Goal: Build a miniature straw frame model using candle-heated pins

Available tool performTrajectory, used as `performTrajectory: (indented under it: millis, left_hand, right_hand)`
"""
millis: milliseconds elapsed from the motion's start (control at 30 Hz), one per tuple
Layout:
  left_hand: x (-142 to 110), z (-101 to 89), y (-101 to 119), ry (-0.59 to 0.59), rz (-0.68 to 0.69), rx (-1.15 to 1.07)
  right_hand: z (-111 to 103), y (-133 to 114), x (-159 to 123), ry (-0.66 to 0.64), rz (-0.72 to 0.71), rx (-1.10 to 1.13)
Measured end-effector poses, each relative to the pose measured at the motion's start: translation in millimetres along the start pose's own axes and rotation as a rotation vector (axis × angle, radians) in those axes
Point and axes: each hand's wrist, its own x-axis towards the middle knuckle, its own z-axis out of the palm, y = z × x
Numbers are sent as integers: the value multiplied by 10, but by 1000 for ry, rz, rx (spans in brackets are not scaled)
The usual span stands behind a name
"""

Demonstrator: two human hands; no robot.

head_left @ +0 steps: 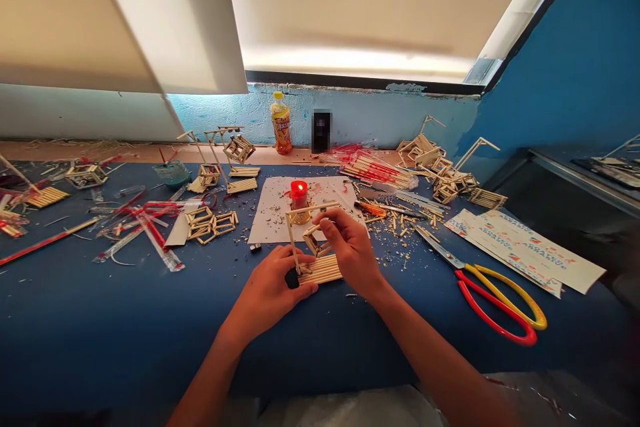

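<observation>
A small stick model stands on the table between my hands: a flat stick base (327, 269), an upright post and a top arm (320, 207). My left hand (273, 283) grips the base at its left end, near the foot of the post. Below the top arm is a little stick frame (313, 243), partly covered by my right hand (347, 247). The fingers of that hand are pinched together at the frame's upper part. Just behind the model burns a red candle (299, 195) on a sheet of white paper (265, 213).
Large scissors (500, 300) with red and yellow handles lie at right, beside sandpaper sheets (530, 247). Red-wrapped sticks (375, 170) and finished stick models (445, 173) are at the back right. Plastic wrappers (150, 220) and stick frames (210, 223) lie left. A drink bottle (281, 123) stands behind.
</observation>
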Motion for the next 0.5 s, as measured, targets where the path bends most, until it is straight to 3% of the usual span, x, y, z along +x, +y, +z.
performTrajectory:
  millis: [500]
  left_hand:
    - [16, 5, 7, 0, 14, -2]
  right_hand:
    - [44, -1, 3, 17, -9, -8]
